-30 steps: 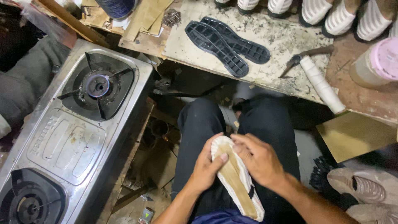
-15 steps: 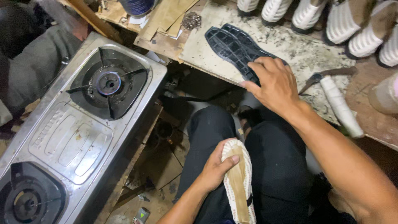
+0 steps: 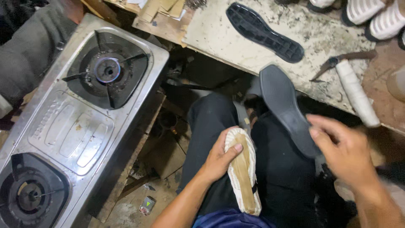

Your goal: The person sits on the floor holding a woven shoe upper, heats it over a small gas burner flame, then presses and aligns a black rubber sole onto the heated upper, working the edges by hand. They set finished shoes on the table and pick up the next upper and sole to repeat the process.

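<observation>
Head view, looking down on the lap of a seated person.

- Gas stove (image 3: 71, 122): a steel two-burner unit filling the left side, one burner near the top and one at the lower left corner; it lies well apart from both hands.
- Desk (image 3: 236, 42): a pale, stained board across the top, with a wooden edge at its left end.
- Dark trousers (image 3: 278, 177): the person's legs, running down the middle below the desk edge.
- Black sole on the desk (image 3: 263, 31): lies flat, tread side up, slanting from upper left to lower right.
- Second black sole (image 3: 287, 109): smooth side up, raised over the right thigh; its lower end meets the fingers of the right hand (image 3: 344, 154), which are curled around that end in a loose grip. The hand is blurred, so how tight the hold is cannot be told.
- White roll (image 3: 356, 93): lies on the desk edge at right, beside a dark metal tool (image 3: 337, 62).
- Shoe upper (image 3: 244, 173): pale woven rim with a tan insole facing up, resting between the thighs; the left hand (image 3: 219, 158) clasps its toe end, thumb lying across the insole.
- White striped shoes (image 3: 382, 14): lined along the top right edge.
</observation>
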Tool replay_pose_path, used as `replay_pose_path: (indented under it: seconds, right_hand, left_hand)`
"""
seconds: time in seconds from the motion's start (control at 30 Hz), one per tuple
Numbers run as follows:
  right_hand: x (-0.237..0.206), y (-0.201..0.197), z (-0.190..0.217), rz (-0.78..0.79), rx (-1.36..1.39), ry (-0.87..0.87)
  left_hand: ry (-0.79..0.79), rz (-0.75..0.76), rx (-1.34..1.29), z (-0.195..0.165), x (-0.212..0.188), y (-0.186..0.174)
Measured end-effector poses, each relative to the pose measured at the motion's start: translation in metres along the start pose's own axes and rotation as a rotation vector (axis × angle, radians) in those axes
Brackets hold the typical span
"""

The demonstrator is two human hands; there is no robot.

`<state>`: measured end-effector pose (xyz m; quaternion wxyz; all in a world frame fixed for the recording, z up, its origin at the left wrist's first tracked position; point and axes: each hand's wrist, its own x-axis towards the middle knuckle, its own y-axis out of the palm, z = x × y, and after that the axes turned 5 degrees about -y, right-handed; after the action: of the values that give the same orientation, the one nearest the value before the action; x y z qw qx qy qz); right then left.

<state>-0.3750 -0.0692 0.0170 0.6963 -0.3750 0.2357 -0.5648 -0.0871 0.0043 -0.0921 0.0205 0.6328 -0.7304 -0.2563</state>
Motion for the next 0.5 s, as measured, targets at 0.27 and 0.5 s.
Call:
replay_pose_path:
  seconds: [0.27,0.5]
  right_hand:
    - [-0.122,0.013,-0.062,0.212,0.072,0.715]
    - [-0.097,0.038,-0.07,0.118,0.28,0.473]
  left_hand:
    - [-0.122,-0.023,-0.3,0.017,0.005,0.009]
    - [-0.055,-0.12,-0.329,0.011,0.004,0.04]
